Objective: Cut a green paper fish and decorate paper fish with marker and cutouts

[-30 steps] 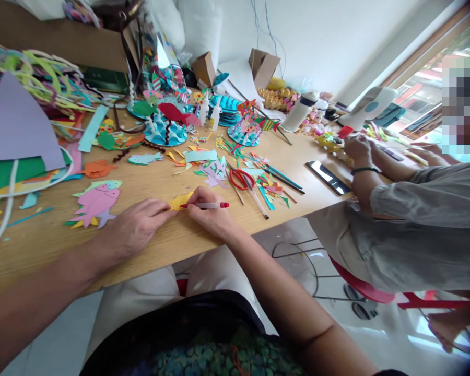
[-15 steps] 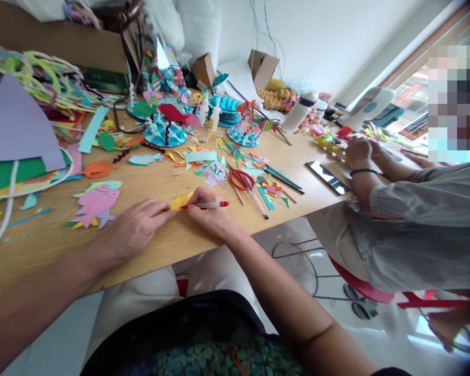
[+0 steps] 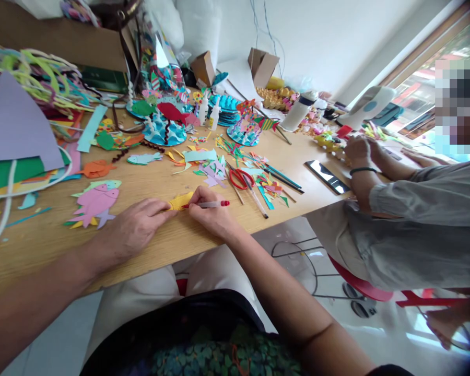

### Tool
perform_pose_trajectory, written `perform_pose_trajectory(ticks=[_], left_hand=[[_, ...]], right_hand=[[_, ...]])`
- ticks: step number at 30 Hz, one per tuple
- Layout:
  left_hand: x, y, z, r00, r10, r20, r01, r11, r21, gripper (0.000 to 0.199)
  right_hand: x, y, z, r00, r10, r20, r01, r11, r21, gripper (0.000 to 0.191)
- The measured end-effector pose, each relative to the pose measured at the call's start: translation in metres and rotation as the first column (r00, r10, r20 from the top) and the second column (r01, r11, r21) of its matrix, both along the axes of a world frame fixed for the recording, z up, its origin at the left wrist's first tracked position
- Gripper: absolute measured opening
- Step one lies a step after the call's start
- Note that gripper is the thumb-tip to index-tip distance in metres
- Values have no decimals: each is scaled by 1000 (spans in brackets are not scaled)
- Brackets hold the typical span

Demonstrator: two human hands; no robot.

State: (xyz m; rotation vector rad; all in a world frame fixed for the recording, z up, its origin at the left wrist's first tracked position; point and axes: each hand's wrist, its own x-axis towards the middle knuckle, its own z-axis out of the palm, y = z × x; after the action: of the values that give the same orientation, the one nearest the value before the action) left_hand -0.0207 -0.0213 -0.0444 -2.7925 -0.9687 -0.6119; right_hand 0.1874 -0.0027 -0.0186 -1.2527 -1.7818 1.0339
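A small yellow paper piece (image 3: 181,200) lies on the wooden table between my two hands. The fingers of my left hand (image 3: 141,222) pinch its left end against the tabletop. In my right hand (image 3: 209,211) is a red-capped pen (image 3: 214,204), its red tip touching the yellow piece. Pink paper fish (image 3: 97,198) lie left of my left hand, over green and purple pieces. Red-handled scissors (image 3: 241,179) and a clear pen (image 3: 257,199) are right of my right hand, among paper scraps (image 3: 212,169).
Blue decorated bases (image 3: 164,134) with paper fish stand farther back, near glue bottles (image 3: 214,115). A black phone (image 3: 327,177) lies to the right, beside another person's hands (image 3: 360,151). Large purple paper (image 3: 19,125) and pipe cleaners are at the left.
My hands and the pen hold nearly the same place on the yellow piece. The person at the right has shifted their head slightly.
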Motion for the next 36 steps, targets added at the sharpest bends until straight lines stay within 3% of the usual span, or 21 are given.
perform_pose_trajectory(ticks=[9,36], left_hand=[[0,1,0,1000,2,12,-2,1000,10,41],[1,0,0,999,37,24,-36,999,-40,43]], right_hand=[[3,2,-5,994,6,-105,-2,999,39,6],[-2,1,-3,998,30,56,-32,998,46,6]])
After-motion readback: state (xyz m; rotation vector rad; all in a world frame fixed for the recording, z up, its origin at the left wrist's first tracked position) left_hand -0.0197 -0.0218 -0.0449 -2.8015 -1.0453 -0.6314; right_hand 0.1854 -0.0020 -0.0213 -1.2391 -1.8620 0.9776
